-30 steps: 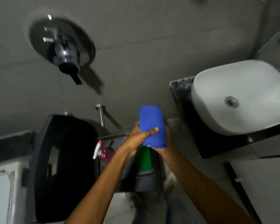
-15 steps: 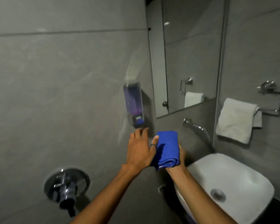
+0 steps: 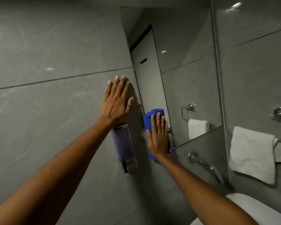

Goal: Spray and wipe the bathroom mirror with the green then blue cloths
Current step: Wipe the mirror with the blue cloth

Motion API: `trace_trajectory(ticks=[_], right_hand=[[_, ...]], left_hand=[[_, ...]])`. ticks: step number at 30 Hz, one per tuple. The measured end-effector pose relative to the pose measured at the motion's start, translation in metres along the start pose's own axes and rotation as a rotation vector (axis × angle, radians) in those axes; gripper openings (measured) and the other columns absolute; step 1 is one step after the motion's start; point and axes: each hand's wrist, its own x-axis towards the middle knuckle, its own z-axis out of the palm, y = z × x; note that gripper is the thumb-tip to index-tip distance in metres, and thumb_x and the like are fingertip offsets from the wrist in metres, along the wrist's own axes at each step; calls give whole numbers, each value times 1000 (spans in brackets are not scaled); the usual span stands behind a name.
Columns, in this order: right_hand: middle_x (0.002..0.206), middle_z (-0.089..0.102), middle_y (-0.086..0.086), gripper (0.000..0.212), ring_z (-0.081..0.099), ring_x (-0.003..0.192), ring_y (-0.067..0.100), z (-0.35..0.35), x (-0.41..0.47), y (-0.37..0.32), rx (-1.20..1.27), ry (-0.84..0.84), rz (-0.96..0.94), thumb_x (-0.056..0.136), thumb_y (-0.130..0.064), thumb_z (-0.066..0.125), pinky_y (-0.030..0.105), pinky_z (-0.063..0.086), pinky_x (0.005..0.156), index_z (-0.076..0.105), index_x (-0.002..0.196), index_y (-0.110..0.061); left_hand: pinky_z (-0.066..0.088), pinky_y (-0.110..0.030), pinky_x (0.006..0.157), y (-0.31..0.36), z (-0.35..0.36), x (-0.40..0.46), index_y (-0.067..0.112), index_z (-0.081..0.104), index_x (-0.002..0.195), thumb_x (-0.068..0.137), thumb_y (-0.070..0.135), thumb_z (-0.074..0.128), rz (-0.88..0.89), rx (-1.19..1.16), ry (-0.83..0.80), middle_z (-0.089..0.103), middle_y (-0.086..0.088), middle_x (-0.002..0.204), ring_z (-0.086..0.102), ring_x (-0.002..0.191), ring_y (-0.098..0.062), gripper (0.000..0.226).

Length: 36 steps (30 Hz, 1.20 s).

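The tall mirror (image 3: 182,65) hangs on the grey tiled wall above the basin. My right hand (image 3: 157,135) lies flat on a folded blue cloth (image 3: 151,115) and presses it against the mirror's lower left corner. My left hand (image 3: 116,101) is flat on the wall tile just left of the mirror's edge, fingers spread, holding nothing. The green cloth and the spray bottle are out of view.
A wall soap dispenser (image 3: 123,146) with purple liquid sits under my left wrist. A chrome spout (image 3: 206,166) juts from the wall below the mirror, above the white basin (image 3: 250,207). A white towel (image 3: 253,153) hangs on a bar at the right.
My view has swung up from the floor to the mirror. My right hand has lifted the blue cloth onto the glass, and my left hand has let go and moved onto the wall.
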Motion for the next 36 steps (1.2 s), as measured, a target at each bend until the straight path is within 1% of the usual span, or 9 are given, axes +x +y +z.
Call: trace_trajectory(ticks=[2,7,10,19,24,26,28,33,36], right_hand=[[171,8,11,64,5,160,29,19,-6,11,-165,48,-82,105,-44,20,49,4,130,7,162,-18],[172,9,5,64,8,160,28,17,1,66,-175,61,-230,104,-45,22,53,11,129,11,162,-20],[171,14,9,64,12,159,27,-11,20,109,-126,135,-73,103,-39,25,53,20,127,13,162,-17],[171,8,9,65,6,160,24,-77,89,226,-21,213,159,102,-38,21,46,7,131,14,161,-13],[171,9,10,64,7,159,27,-93,115,273,62,324,417,103,-35,22,50,9,130,10,160,-11],[171,8,9,68,6,160,27,-93,117,272,78,335,460,101,-43,19,49,9,130,8,161,-13],[171,8,8,70,7,160,26,-84,111,254,65,338,411,100,-49,16,50,10,130,9,161,-16],[172,4,5,64,7,160,24,-22,62,144,-65,289,87,105,-34,31,53,17,128,4,162,-24],[172,6,4,63,7,160,26,5,47,64,-103,218,-113,105,-44,22,52,11,129,9,162,-23]], left_hand=[[-3,-51,134,-7,8,9,13,7,168,106,55,18,40,142,30,5,-12,178,1,165,-29,75],[4,-55,134,-10,25,11,12,11,168,107,55,21,69,234,144,10,-13,177,6,165,-31,75],[4,-55,134,-12,28,14,12,10,168,107,55,18,75,261,179,9,-12,178,5,166,-30,76],[0,-54,134,-16,35,15,14,7,168,105,59,17,81,284,233,2,-9,178,-2,166,-28,78],[2,-56,134,-15,32,16,14,9,168,104,58,17,90,287,246,3,-10,178,-1,166,-29,78],[2,-56,134,-15,32,15,14,9,168,104,57,18,85,296,247,4,-10,178,-1,166,-29,78],[0,-54,134,-15,33,16,14,9,168,104,58,18,81,304,253,5,-10,178,-1,166,-29,78],[0,-54,134,-13,31,16,15,10,168,104,59,17,73,289,245,7,-10,178,1,166,-29,78],[-1,-52,134,-11,28,15,14,11,168,104,59,17,66,276,222,7,-11,178,2,166,-29,78]])
